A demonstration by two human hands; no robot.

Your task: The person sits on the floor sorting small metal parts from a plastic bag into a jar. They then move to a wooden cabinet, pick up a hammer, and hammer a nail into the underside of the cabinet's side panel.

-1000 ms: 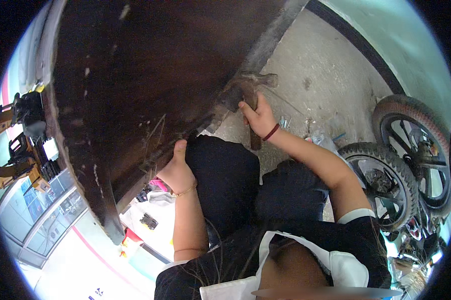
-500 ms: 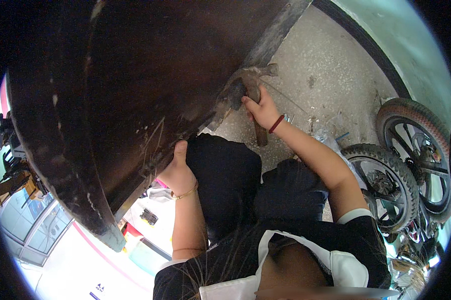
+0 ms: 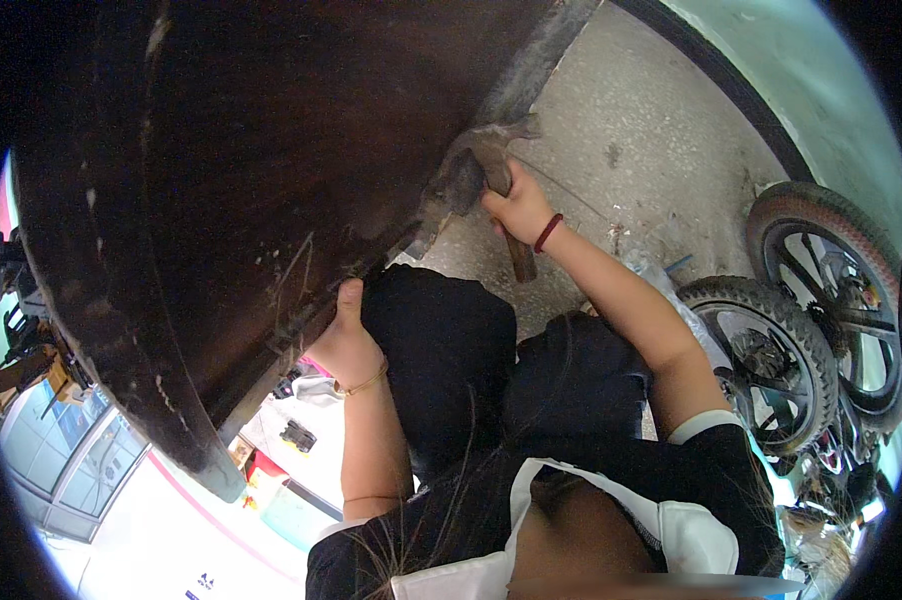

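Observation:
A large dark brown panel (image 3: 231, 130) with scuffed edges stands tilted before me and fills the upper left. My left hand (image 3: 346, 340) grips its lower edge, thumb on the near face and the other fingers mostly hidden behind. In my right hand (image 3: 521, 208) is a hammer (image 3: 496, 165), held round its wooden handle. The hammer's head lies up against the panel's worn right edge, beside a ragged broken-looking piece (image 3: 436, 205). Whether the head touches the panel is hard to tell.
Two spoked wheels with black tyres (image 3: 771, 365) stand at the right by a pale green wall (image 3: 821, 80). Clear plastic wrap (image 3: 661, 285) lies near them on the speckled floor (image 3: 631, 130). My dark-clothed knees (image 3: 441, 340) are just below the panel.
The whole view has shifted slightly, so panel, hands and wheels sit a little further left and up. Both hands keep their hold, with the hammer still at the panel's edge.

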